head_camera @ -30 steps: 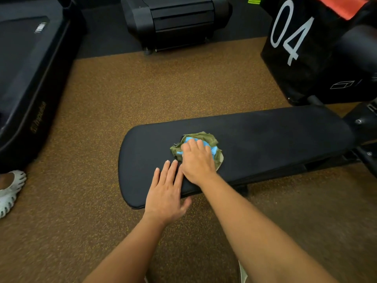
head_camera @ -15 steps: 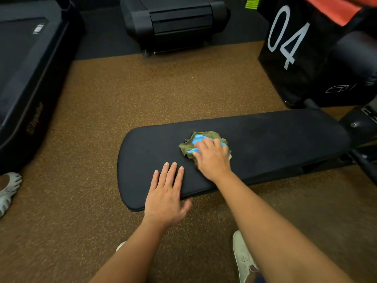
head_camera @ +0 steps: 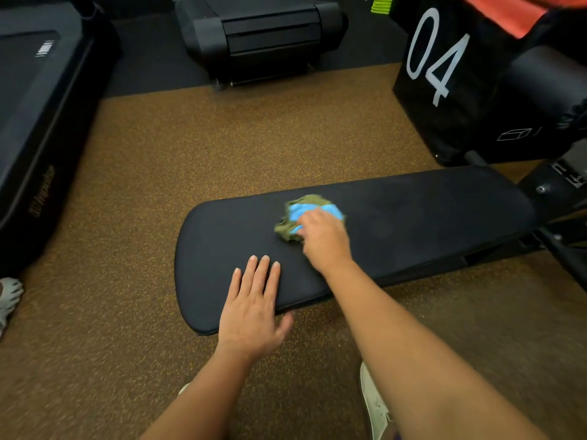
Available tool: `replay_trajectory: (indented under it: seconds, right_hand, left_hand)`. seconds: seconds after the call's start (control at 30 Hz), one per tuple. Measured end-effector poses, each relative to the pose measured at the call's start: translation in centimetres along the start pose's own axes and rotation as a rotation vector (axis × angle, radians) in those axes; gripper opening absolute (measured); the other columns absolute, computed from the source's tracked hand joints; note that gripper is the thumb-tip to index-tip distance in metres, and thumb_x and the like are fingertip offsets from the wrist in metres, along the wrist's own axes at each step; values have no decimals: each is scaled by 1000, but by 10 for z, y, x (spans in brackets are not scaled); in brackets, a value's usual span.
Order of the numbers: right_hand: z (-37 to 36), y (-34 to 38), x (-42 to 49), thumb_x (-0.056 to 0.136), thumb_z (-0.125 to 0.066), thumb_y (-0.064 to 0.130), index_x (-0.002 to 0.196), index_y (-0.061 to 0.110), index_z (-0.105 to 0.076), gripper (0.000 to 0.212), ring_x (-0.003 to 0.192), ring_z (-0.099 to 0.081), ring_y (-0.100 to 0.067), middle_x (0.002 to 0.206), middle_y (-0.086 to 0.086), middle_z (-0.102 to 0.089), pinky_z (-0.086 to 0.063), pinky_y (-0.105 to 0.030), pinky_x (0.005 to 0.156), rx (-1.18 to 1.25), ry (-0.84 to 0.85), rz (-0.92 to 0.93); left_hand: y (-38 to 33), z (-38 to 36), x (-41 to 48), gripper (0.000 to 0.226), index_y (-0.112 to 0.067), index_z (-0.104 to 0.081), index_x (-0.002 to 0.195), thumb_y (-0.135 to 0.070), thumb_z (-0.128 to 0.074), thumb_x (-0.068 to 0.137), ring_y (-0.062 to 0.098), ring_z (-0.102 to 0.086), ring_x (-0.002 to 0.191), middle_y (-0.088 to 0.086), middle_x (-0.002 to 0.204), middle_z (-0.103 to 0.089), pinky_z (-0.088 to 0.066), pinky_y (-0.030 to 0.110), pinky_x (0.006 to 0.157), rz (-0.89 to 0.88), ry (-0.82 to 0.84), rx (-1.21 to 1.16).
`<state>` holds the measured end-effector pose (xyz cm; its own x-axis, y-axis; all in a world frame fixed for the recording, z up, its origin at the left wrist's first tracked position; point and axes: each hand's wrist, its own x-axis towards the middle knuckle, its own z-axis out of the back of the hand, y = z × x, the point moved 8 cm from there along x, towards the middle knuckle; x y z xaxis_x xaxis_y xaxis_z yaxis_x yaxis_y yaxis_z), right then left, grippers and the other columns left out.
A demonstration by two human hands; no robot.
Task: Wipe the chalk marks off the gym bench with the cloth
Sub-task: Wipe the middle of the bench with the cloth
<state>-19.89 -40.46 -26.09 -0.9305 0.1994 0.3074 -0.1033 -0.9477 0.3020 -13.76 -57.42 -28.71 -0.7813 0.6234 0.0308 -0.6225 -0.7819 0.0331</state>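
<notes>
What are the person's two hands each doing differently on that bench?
The right hand presses on a bunched green-and-blue cloth; the left hand touches no cloth. The right sits mid-pad, the left lies flat, fingers spread, at the near edge. Both rest on the black bench.

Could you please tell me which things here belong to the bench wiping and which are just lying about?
In the job:
- bench
- cloth, crumpled under the right hand
- left hand, flat on the bench's near edge

Lying about:
- box marked 04
- treadmill
- machine at left
- sandal
</notes>
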Motion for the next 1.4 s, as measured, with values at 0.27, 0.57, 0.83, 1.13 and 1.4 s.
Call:
replay_trajectory:
  seconds: [0.27,0.57,0.83,1.13,1.4]
  right_hand:
    - [7,1,-25,77,-67,26,77,16,-58,14,74,-56,-27,76,-2,-57,-44,-35,63,-43,-78,-58]
    - [28,-61,-24,93,-48,37,110,16,-56,28,113,-40,-28,116,-5,-51,-31,-43,90,-197,72,-438]
    - [33,-13,-79,84,-47,45,81,20,-57,28,81,-49,-27,84,-4,-55,-31,-39,70,-275,-92,-44]
    - [25,25,-88,83,-49,43,84,18,-59,27,83,-49,-27,87,-4,-57,-34,-41,73,-187,-85,-224]
    - [41,-45,-70,78,-67,37,79,16,-61,22,81,-51,-32,83,-6,-57,-42,-41,66,-165,-205,-334]
  left_hand:
    - [-1,0,0,86,-11,-31,148,-65,-41,82,30,-17,145,13,155,-29,-13,49,115,20,14,-8]
    - [-1,0,1,87,-11,-29,149,-65,-40,82,30,-16,146,12,155,-28,-11,49,115,20,31,0]
    - [-1,0,0,88,-12,-23,151,-67,-35,83,28,-10,147,12,158,-21,-8,47,116,21,23,3]
    - [-3,4,-1,85,-8,-36,146,-69,-25,88,27,-16,146,13,155,-27,-13,48,116,16,9,-46]
    - [-2,4,-1,85,-10,-26,150,-68,-28,88,28,-13,147,12,156,-24,-9,47,116,10,8,-12]
